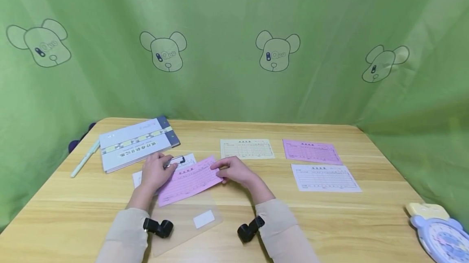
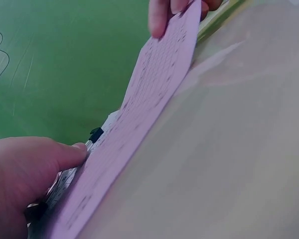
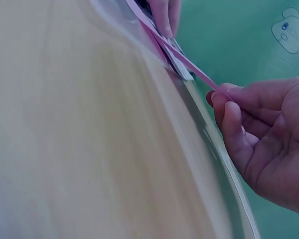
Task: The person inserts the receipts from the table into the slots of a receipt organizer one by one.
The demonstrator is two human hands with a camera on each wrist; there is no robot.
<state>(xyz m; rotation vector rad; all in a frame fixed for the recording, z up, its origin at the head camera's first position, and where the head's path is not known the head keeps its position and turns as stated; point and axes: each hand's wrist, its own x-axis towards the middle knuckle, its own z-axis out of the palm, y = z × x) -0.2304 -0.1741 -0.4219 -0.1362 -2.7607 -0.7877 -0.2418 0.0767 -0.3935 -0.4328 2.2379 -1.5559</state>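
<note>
Clock (image 1: 445,238): cut off at your head view's corner. Clip (image 1: 177,160): partly covered by your left hand (image 1: 156,171). Pink slip (image 1: 188,181): print too small to read.

The slip (image 1: 188,182) is matt paper, the board (image 1: 176,234) clear plastic, the table (image 1: 311,226) wood-grained.

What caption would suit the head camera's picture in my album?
Right grip pinching a pink form, left grip on the clip of a clear clipboard, more forms on the wooden table.
</note>
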